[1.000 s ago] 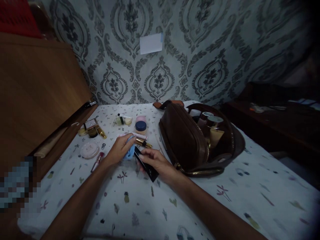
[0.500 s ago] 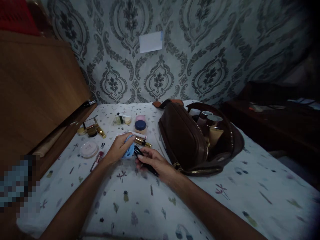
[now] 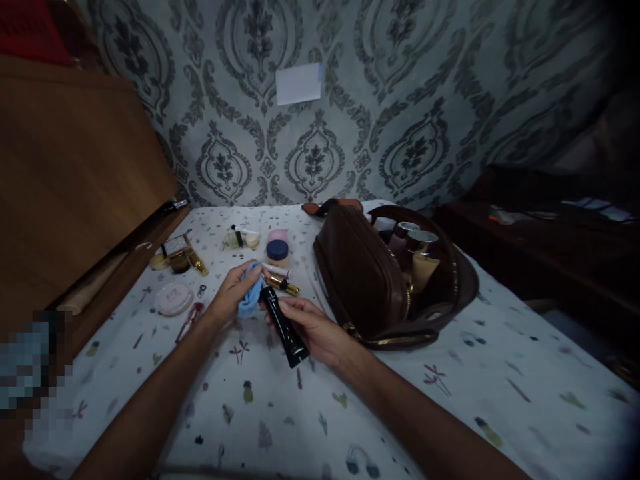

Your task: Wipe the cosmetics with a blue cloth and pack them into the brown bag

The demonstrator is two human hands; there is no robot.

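Note:
Between my hands is a black squeeze tube (image 3: 284, 327), tilted, its flat crimped end pointing toward me. My right hand (image 3: 313, 323) grips it around the side, thumb on top. My left hand (image 3: 233, 290) pinches a light blue cloth (image 3: 251, 293) against the tube's narrow upper end, whose tip is partly hidden by the cloth. Just beyond lie a gold-and-black cosmetic tube (image 3: 283, 284) and a white stick (image 3: 275, 270). Behind them stands a jar with a dark blue lid (image 3: 277, 250).
An open brown cosmetic bag (image 3: 360, 267) with several bottles and tubes stands at right. Left lie a round pale compact (image 3: 173, 298), a lip gloss tube (image 3: 189, 323) and a gold tube (image 3: 199, 263). A wooden panel (image 3: 75, 147) borders the left side; patterned wallpaper rises behind.
My right hand has turned the black tube, so its broad face and crimped end now show. The cloth has shifted slightly left and stays at the tube's tip.

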